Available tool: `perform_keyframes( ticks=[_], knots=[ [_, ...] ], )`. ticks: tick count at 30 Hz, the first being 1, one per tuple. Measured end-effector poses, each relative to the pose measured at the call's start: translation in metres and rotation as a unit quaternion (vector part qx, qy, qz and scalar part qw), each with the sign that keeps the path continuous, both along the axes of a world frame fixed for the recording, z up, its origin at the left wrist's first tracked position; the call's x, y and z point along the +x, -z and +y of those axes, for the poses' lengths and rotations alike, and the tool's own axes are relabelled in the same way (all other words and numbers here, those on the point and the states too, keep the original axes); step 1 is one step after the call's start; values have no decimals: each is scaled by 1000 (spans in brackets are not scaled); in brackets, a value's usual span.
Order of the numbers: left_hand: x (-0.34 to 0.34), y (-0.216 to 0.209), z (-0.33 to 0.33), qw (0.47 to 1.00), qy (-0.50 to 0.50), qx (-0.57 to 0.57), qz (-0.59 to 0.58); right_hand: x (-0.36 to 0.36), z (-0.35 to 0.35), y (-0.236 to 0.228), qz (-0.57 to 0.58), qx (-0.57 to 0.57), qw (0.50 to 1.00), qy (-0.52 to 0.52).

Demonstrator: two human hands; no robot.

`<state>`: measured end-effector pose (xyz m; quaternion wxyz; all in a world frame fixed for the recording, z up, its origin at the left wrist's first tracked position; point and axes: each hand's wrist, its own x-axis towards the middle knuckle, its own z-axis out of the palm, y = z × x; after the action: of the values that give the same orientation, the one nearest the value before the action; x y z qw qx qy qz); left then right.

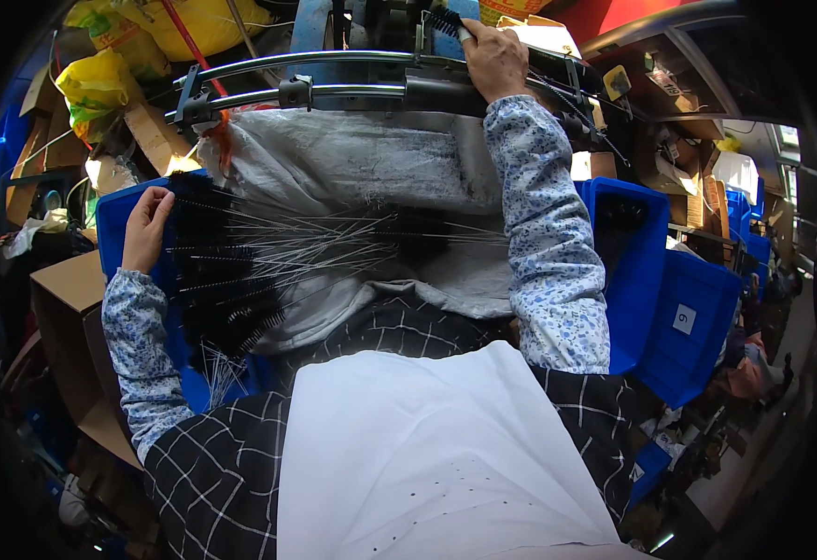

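Note:
A heap of black-bristled twisted-wire brushes [217,266] with thin bare wire stems [320,241] lies across a grey-white cloth [343,159] over my lap. At the heap's far left edge, my left hand [147,229] is closed, thumb and forefinger pinching the end of one brush. My right hand [498,62] reaches up to the machine's metal rails [352,91]. Its fingers are closed at the pale end of a short black brush [444,21], which points up and left; its grip is partly hidden.
Blue bins [625,280] stand to my right, and another blue bin [121,224] is under the brushes at left. An open cardboard box [72,285] sits at far left. Yellow bags [98,89] and a red pole [184,35] are beyond the rails.

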<state>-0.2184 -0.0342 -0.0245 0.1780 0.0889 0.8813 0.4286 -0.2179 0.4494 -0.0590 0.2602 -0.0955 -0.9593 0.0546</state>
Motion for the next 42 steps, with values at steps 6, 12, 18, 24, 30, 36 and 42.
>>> perform_keyframes(
  ticks=[6,12,18,24,30,36,42],
  knots=[
    [0,-14,21,993,-40,97,60,0,1,1,0,-2,1000,2],
    [-22,17,-18,984,-140,33,106,2,-3,-5,7,14,1000,-5],
    [-19,-27,-41,952,-173,46,249,0,-9,-3,-10,1,1000,-19],
    [-16,-67,0,915,-148,287,240,3,-5,-6,-7,32,999,-6],
    [-26,-115,-37,722,-73,-219,652,-11,0,0,-43,66,997,-25],
    [-16,-108,-24,861,-147,246,420,-9,17,8,1,25,1000,-9],
    [-4,-106,3,865,-195,36,461,17,18,3,-46,-75,994,71]
  ],
)
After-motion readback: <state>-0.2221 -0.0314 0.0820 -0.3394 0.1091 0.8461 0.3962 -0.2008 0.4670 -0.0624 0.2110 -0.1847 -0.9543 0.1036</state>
